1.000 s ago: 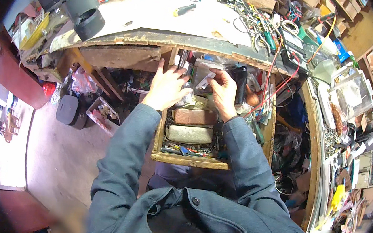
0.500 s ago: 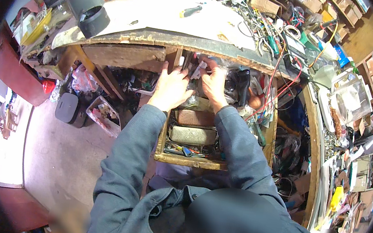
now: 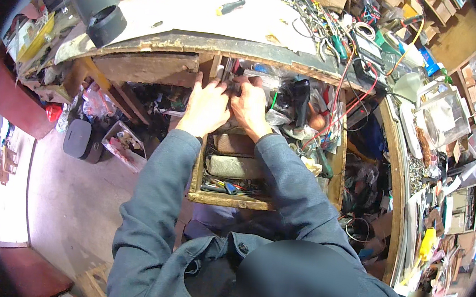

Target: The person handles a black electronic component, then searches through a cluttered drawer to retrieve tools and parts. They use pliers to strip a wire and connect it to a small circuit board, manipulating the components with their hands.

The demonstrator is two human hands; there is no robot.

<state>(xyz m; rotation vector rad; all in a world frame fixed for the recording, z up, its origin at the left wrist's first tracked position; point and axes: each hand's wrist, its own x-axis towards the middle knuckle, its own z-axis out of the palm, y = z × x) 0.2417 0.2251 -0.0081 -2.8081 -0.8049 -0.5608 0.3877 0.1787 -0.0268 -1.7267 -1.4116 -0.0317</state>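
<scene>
Both my hands reach into the far part of a pulled-out wooden drawer [image 3: 227, 201] under the bench. My left hand [image 3: 203, 109] lies over the drawer's left side, its fingers stretched forward and apart. Close beside it, my right hand [image 3: 249, 107] is closed, fingers curled down among the contents; what they grip, if anything, is hidden. A brown oblong block [image 3: 232, 144] and a pale grey oblong block [image 3: 236, 167] lie nearer me. Along the front are thin tools and a blue-handled one [image 3: 231, 188]. Right of my right hand lies a black-handled object [image 3: 301, 102] among clear plastic bags.
A screwdriver [image 3: 230, 7] and a dark cylindrical container [image 3: 106, 26] are on the white benchtop [image 3: 182, 14]. Red cables [image 3: 345, 78] hang over the bench edge into the drawer's right side. A box of scraps [image 3: 124, 148] stands on the floor at left.
My right hand has moved left, close to my left hand, and its fingers have curled down. The small white piece at its fingertips is no longer visible. The view has shifted slightly.
</scene>
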